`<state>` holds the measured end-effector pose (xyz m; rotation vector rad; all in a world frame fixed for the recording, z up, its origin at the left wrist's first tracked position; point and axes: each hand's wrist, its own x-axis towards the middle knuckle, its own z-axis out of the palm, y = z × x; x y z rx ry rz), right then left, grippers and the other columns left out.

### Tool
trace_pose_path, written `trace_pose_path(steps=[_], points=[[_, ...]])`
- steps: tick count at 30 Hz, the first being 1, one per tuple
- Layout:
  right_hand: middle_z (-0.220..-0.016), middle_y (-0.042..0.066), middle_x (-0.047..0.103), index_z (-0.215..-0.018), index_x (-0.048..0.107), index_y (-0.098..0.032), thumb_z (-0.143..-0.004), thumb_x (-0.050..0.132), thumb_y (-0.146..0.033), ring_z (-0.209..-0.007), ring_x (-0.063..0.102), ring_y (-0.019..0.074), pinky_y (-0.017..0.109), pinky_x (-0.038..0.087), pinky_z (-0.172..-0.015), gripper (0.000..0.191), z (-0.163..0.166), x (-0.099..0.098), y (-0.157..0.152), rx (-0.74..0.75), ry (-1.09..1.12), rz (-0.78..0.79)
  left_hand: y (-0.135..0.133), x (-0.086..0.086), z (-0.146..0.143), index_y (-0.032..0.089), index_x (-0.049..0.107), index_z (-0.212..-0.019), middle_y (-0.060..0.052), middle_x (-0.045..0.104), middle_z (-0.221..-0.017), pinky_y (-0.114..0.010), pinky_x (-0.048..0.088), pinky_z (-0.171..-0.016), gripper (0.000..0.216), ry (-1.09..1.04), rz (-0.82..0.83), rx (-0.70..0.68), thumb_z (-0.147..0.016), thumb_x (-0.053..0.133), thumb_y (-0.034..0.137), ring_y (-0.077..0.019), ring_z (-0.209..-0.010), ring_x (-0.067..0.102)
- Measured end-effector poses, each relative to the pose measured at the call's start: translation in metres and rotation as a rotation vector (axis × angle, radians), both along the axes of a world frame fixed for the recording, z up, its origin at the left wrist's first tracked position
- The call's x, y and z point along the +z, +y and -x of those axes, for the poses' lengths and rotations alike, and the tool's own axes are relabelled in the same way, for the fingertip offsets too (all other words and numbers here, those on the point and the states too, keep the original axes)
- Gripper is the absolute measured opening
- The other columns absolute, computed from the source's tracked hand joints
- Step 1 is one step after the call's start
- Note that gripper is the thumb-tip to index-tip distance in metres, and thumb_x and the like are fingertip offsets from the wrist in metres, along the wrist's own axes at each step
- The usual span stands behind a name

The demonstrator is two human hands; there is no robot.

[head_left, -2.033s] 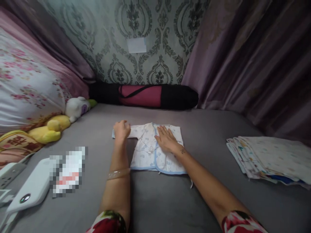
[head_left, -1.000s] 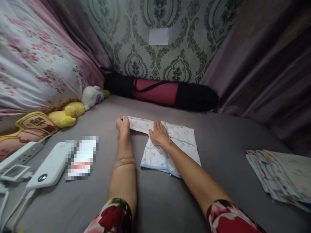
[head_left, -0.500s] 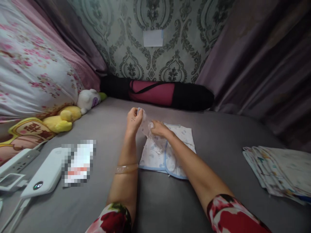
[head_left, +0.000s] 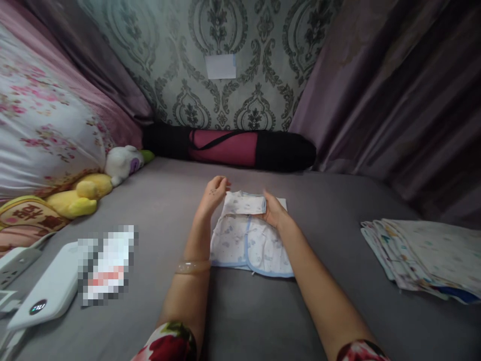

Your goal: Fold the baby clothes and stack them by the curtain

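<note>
A white baby shirt [head_left: 229, 240] with a small pale print and blue edging lies front up on the grey bed sheet. One sleeve [head_left: 246, 204] is laid across its upper part, the cuff pointing right. My left hand [head_left: 217, 191] is at the shirt's upper left edge, fingers curled against the fold; its fingertips are partly hidden. At the cuff, my right hand [head_left: 275, 209] has its thumb raised, slightly blurred, and its fingers under the sleeve's lower edge.
A stack of folded printed cloths [head_left: 424, 255] lies at the right. On the left are a white power bank [head_left: 48, 286], a power strip [head_left: 17, 265], a blurred-out packet [head_left: 108, 265] and plush toys [head_left: 82, 195]. A black and pink long bag [head_left: 225, 148] lies along the wall.
The sleeve that was lifted in my left hand now lies flat across the shirt. My left hand has come down, and my right hand has moved to the cuff. The view has shifted slightly.
</note>
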<state>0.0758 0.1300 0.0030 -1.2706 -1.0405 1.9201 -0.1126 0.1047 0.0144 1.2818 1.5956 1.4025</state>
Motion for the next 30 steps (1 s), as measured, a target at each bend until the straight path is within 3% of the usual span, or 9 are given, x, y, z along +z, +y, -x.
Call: trace_pose_path(steps=[2, 4, 8, 14, 19, 25, 30], points=[[-0.092, 0.011, 0.072, -0.106, 0.060, -0.013, -0.093, 0.039, -0.034, -0.089, 0.068, 0.0217, 0.042, 0.056, -0.078, 0.032, 0.001, -0.006, 0.000, -0.053, -0.014, -0.030, 0.002, -0.012, 0.017, 0.014, 0.060, -0.094, -0.010, 0.069, -0.093, -0.031, 0.052, -0.077, 0.021, 0.133, 0.023, 0.037, -0.083, 0.043, 0.018, -0.0178, -0.084, 0.066], [-0.089, 0.008, 0.072, -0.103, 0.061, -0.014, -0.084, 0.051, -0.021, -0.085, 0.068, 0.0198, 0.038, 0.057, -0.077, 0.023, 0.001, -0.014, 0.001, -0.084, -0.037, -0.108, 0.003, -0.023, 0.027, 0.013, 0.063, -0.095, -0.009, 0.070, -0.092, -0.032, 0.050, -0.084, 0.029, 0.255, 0.038, 0.016, -0.074, 0.043, 0.008, -0.0175, -0.088, 0.065], [-0.090, 0.005, 0.072, -0.105, 0.064, -0.015, -0.072, 0.047, -0.012, -0.086, 0.068, 0.0202, 0.036, 0.055, -0.081, 0.037, 0.000, -0.025, 0.004, -0.093, -0.211, -0.365, 0.003, -0.037, 0.023, 0.015, 0.064, -0.105, -0.008, 0.069, -0.104, -0.031, 0.046, -0.090, 0.045, 0.473, 0.110, -0.102, -0.067, 0.043, 0.003, -0.0181, -0.097, 0.062], [-0.115, 0.011, 0.066, -0.125, 0.057, -0.013, -0.080, 0.042, -0.015, -0.109, 0.060, 0.0232, 0.034, 0.046, -0.095, 0.048, -0.003, -0.022, 0.005, -0.037, -0.736, -0.669, 0.000, -0.040, 0.010, 0.023, 0.060, -0.120, -0.010, 0.068, -0.110, -0.034, 0.045, -0.088, 0.053, 0.675, 0.263, -0.145, -0.070, 0.056, 0.006, -0.0257, -0.103, 0.061], [-0.122, 0.014, 0.062, -0.131, 0.051, -0.011, -0.086, 0.038, -0.014, -0.115, 0.055, 0.0257, 0.032, 0.041, -0.099, 0.047, -0.006, -0.022, -0.003, 0.005, -1.040, -0.776, -0.008, -0.034, 0.006, 0.027, 0.056, -0.128, -0.013, 0.061, -0.125, -0.037, 0.041, -0.093, 0.054, 0.746, 0.389, -0.134, -0.076, 0.054, 0.010, -0.0278, -0.117, 0.056], [-0.121, 0.017, 0.058, -0.128, 0.050, -0.012, -0.090, 0.033, -0.011, -0.112, 0.054, 0.0264, 0.035, 0.044, -0.091, 0.042, -0.008, -0.025, -0.016, 0.025, -1.235, -0.849, -0.009, -0.036, 0.002, 0.029, 0.053, -0.129, -0.010, 0.048, -0.143, -0.045, 0.032, -0.104, 0.054, 0.783, 0.431, -0.150, -0.079, 0.049, 0.008, -0.0284, -0.136, 0.037], [-0.118, 0.018, 0.058, -0.121, 0.054, -0.011, -0.087, 0.036, -0.008, -0.111, 0.052, 0.0278, 0.037, 0.043, -0.090, 0.038, -0.008, -0.017, -0.021, 0.010, -1.359, -0.871, -0.008, -0.036, 0.001, 0.024, 0.049, -0.133, -0.012, 0.038, -0.150, -0.054, 0.024, -0.109, 0.048, 0.832, 0.437, -0.183, -0.087, 0.043, 0.012, -0.0304, -0.141, 0.027]])
